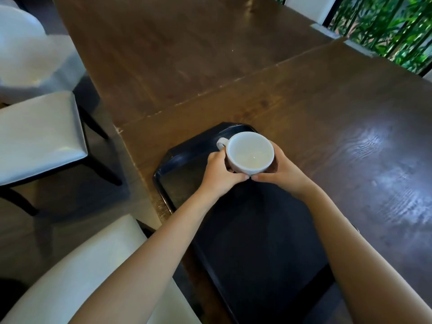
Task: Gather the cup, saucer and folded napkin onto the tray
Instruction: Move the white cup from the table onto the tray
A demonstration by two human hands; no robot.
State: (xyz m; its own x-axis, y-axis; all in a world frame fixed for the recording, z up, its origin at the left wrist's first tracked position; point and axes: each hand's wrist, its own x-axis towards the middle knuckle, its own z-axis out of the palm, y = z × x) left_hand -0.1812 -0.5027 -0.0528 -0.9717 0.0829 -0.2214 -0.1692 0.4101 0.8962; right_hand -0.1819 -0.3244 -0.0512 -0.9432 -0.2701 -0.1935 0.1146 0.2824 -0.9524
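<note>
A white cup [249, 152] with its handle pointing far-left is over the far end of a black tray [177, 160]. My left hand [219, 171] grips the cup's left side and my right hand [280, 170] cups its right side, thumbs meeting at its near side. The cup looks empty. Whether it rests on the tray or hangs just above it I cannot tell. The tray lies on the dark wooden table [327, 113] along its left edge. No saucer or folded napkin is in sight.
Two white-cushioned chairs [39, 139] [98, 265] stand at the table's left side. A white cloth-covered shape [25, 52] is at the far left. A railing with green plants [385, 26] lies beyond the table's far right.
</note>
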